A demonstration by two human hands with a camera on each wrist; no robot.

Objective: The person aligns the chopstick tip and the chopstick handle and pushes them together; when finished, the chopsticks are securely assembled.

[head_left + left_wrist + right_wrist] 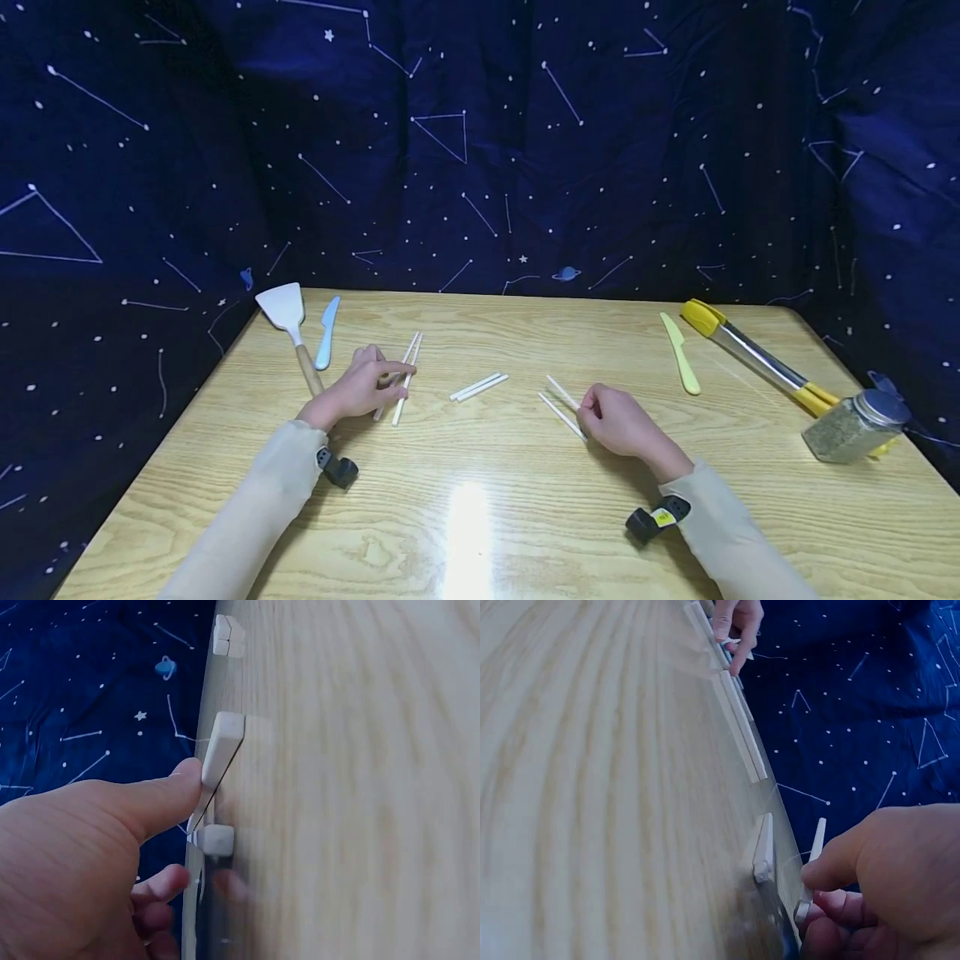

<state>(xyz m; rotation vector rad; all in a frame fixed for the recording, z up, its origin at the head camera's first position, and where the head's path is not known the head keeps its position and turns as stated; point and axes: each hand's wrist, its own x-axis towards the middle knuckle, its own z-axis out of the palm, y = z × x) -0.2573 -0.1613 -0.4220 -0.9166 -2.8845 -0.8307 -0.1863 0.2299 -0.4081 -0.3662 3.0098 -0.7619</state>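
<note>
Apparently I'm mid-pairing: my left hand [367, 385] pinches one slim, white, square-ended stick [398, 412], my right hand [615, 419] another stick [561, 390], both above the counter [375, 533], likely needing careful alignment next.

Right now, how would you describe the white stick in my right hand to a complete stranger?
Look at the wooden table, then right of its middle, to your right hand. The white stick is pinched between thumb and fingers; its neighbour stick, nearly parallel, lies on the table with no fingers holding it.
</note>
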